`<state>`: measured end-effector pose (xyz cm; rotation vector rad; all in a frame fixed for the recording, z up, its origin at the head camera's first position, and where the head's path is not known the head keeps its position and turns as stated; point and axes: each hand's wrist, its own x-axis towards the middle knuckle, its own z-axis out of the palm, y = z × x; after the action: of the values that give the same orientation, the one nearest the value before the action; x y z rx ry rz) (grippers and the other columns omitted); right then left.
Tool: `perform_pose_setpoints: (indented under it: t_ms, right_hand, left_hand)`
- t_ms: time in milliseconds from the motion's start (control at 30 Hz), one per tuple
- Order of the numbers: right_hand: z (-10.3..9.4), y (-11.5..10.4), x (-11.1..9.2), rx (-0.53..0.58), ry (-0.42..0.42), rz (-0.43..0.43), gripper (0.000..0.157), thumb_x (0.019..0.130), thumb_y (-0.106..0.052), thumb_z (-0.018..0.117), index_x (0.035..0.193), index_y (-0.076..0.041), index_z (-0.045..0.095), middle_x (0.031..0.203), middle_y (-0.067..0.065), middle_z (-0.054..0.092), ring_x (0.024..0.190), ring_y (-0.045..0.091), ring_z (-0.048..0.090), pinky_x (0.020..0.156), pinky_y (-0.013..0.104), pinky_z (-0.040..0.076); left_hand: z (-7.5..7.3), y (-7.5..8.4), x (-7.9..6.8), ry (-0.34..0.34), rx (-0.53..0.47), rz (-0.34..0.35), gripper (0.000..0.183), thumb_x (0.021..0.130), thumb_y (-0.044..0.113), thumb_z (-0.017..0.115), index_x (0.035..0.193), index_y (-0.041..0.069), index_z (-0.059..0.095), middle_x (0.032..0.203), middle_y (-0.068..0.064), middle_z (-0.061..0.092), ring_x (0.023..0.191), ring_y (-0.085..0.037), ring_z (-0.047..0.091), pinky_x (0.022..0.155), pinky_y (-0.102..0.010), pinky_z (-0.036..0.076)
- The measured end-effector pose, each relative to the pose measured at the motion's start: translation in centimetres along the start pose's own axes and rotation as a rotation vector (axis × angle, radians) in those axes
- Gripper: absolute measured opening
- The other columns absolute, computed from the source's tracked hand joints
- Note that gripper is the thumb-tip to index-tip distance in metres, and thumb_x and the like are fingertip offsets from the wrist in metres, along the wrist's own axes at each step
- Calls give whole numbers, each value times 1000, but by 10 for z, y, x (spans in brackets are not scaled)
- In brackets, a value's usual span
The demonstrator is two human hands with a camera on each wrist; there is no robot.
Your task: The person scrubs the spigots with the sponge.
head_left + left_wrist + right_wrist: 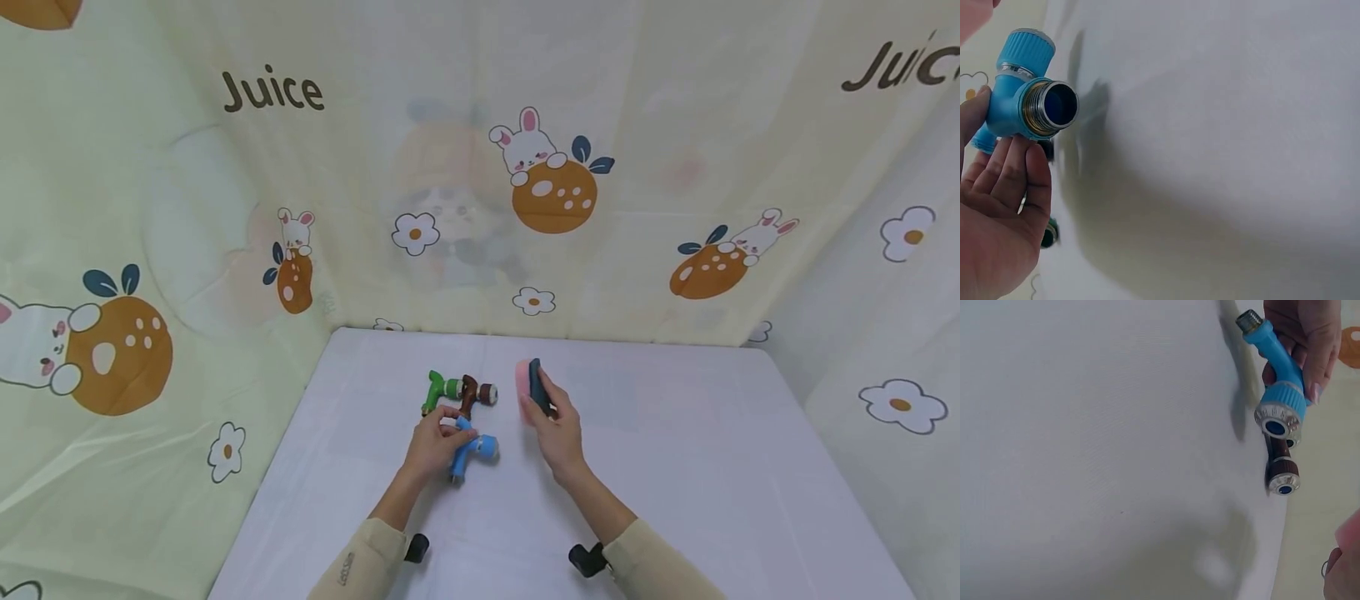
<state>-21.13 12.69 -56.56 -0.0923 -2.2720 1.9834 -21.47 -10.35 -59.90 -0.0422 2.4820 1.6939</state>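
Pinching the blue angle valve (470,448) between the thumb and fingers of my left hand (431,446), I grip a dark-backed pink scrubber (537,386) to its right with my right hand (561,434).

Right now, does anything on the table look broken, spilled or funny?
Nothing stands out. The left hand holds the blue valve, the right hand grips a pink-and-dark pad, and the green valve and brown valve lie nearby. No spill or crack shows.

The head view is bright, wrist views dimmer, perhaps slightly soft, with shadows on the tabletop (1241,94).
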Motion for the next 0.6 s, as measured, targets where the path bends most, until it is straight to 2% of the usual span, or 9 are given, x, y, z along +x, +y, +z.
perform_pose_setpoints:
  t_ms: [267,500,600]
  right_hand:
    - [-3,7,1,-18,18,-8,62,99,-31,73,156,-31,49,157,5,49,122,23,45,91,33,37]
    - [-4,7,1,-27,7,3,63,99,-33,72,157,-33,47,158,5,47,123,24,43,92,36,37]
    - [-4,7,1,-29,3,10,64,99,-33,72,157,-33,46,159,5,46,124,25,43,93,36,36]
  left_hand:
    - [-3,-12,-3,-13,54,-18,42,91,30,82,120,5,62,82,-5,74,68,-13,63,61,-28,49]
    - [-3,-14,0,35,193,5,38,92,33,80,114,6,67,82,-2,62,70,-15,54,60,-27,44]
    - [-3,-15,1,34,238,7,36,94,33,79,112,4,68,82,-1,56,73,-16,51,61,-27,41]
